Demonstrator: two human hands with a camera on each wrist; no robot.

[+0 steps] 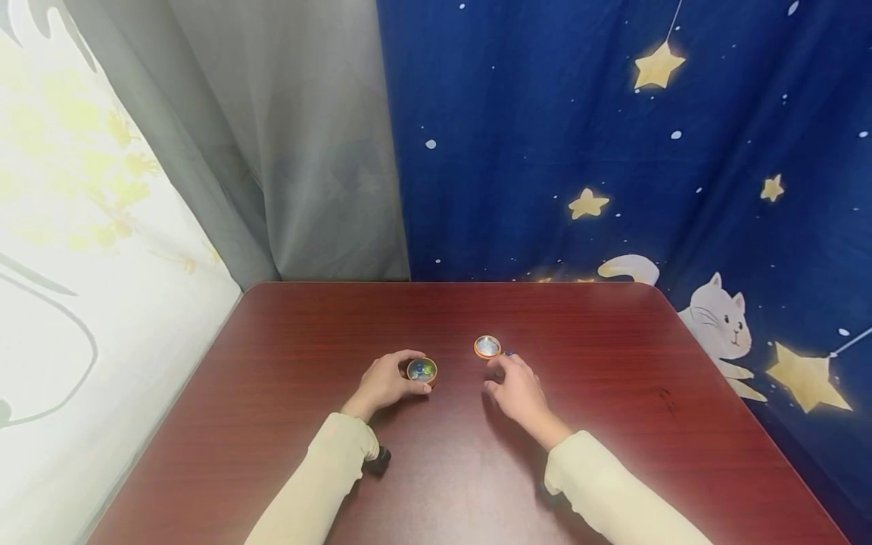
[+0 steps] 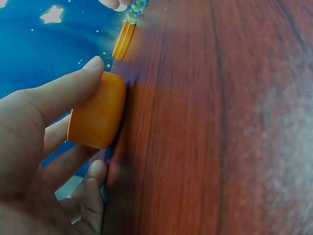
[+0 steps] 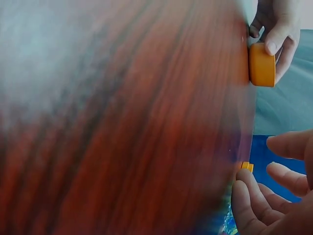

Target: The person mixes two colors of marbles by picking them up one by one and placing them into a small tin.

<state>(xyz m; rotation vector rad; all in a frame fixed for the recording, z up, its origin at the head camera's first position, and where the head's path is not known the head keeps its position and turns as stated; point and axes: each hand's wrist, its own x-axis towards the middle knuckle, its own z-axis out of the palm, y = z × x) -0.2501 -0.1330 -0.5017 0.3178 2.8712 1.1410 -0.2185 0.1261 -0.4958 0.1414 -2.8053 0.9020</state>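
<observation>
My left hand [image 1: 387, 381] grips a small round orange tub [image 2: 98, 115] between thumb and fingers, low over the table. Blue and green glass marbles [image 1: 422, 369] show inside its open top. To the right lies a round orange-rimmed lid [image 1: 487, 347] with a shiny inner face. My right hand [image 1: 519, 390] hovers just in front of that lid, thumb and forefinger apart and the other fingers loosely bent. Several clear and bluish marbles [image 2: 135, 12] sit beside the lid, near the right fingertips, and are mostly hidden by that hand in the head view.
The reddish-brown wooden table [image 1: 293, 333] has rounded far corners. Behind it hang a grey curtain [image 1: 327, 166] and a blue one with stars [image 1: 518, 136]; a pale patterned curtain [image 1: 88, 303] borders the left side. A dark device [image 1: 378, 460] is at the left wrist.
</observation>
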